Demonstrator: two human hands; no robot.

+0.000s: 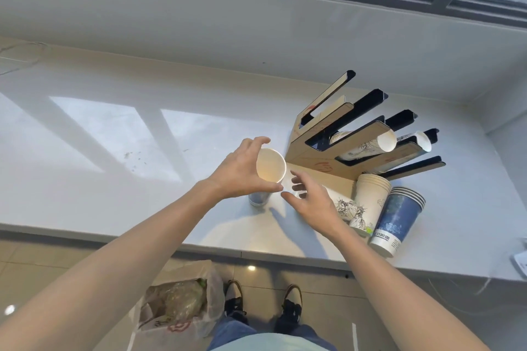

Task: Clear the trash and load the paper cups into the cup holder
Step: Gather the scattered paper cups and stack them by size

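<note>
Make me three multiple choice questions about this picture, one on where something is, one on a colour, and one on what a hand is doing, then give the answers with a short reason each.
1. Where is the plastic bag?
A. On the counter
B. On the floor beside the person's shoes
C. In the cup holder

2. What colour is the stack of cups nearest the counter's front edge, at right?
A. Blue
B. Red
C. Green

3. What is the left hand doing?
A. Resting flat on the counter
B. Holding a white paper cup
C. Gripping the bag

Answers: B, the bag sits on the tiles by the shoes; A, its sides are dark blue; B, its fingers wrap round the white paper cup.
</note>
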